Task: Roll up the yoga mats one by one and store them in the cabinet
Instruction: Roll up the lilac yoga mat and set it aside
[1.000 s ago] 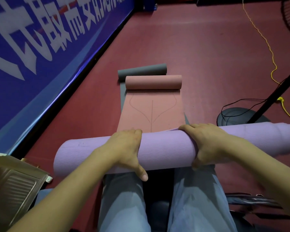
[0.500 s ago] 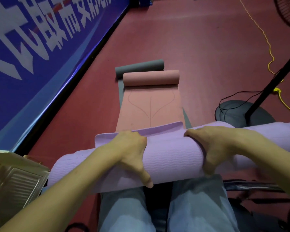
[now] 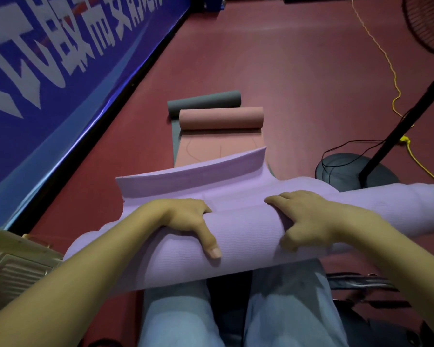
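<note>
Across the lower middle of the frame, over the knees in light jeans [image 3: 293, 304], a lilac yoga mat [image 3: 243, 236] loosely rolled, its free end [image 3: 193, 174] standing up and curling away above the hands. Left hand [image 3: 186, 219] and right hand [image 3: 303, 221] side by side on top of the roll, fingers curled over the far side and clamped on the lilac mat, thumbs pointing toward the camera. Beyond, at frame centre on the dark red floor [image 3: 298, 71], a pink mat [image 3: 221, 118] partly rolled atop a grey mat [image 3: 203, 101]; blue banner [image 3: 60, 58] along the upper left, fan base [image 3: 356, 171] at right.
</note>
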The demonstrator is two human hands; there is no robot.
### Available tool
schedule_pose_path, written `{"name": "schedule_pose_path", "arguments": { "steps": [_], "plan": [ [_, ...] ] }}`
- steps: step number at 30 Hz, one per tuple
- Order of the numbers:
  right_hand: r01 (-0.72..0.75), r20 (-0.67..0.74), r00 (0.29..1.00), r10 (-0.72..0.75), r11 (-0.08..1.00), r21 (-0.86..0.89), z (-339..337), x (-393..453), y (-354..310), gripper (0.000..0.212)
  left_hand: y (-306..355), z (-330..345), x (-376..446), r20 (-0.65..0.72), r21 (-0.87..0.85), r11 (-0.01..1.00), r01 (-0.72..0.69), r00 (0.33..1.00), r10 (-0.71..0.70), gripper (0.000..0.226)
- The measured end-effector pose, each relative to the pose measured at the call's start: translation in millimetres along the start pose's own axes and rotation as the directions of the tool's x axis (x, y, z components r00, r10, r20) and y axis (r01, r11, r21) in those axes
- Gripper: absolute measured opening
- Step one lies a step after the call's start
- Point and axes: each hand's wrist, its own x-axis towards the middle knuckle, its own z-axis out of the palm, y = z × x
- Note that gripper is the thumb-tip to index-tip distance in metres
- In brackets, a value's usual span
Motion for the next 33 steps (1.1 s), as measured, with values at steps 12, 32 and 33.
{"name": "schedule_pose_path", "arguments": {
  "steps": [12, 32, 33],
  "plan": [
    [0.054, -0.361, 0.93, -0.07, 0.997, -0.055, 7.9, 3.4, -12.1, 0.094, -34.9, -25.0, 10.3, -0.193, -0.15, 0.986, -0.067, 0.98, 0.037, 0.109],
    [0.043, -0.275, 0.956, -0.101, 0.977, -0.207, 7.8, 30.3, 4.6, 0.144, 14.3, -45.9, -15.5, -0.306, 0.346, 0.932, 0.108, 0.952, 0.004, 0.081],
    [0.041, -0.272, 0.958, -0.094, 0.98, -0.196, 6.5, 31.7, 4.6, 0.143, 16.5, -40.5, -17.3, -0.302, 0.373, 0.919, 0.131, 0.953, -0.013, 0.088]
  ]
}}
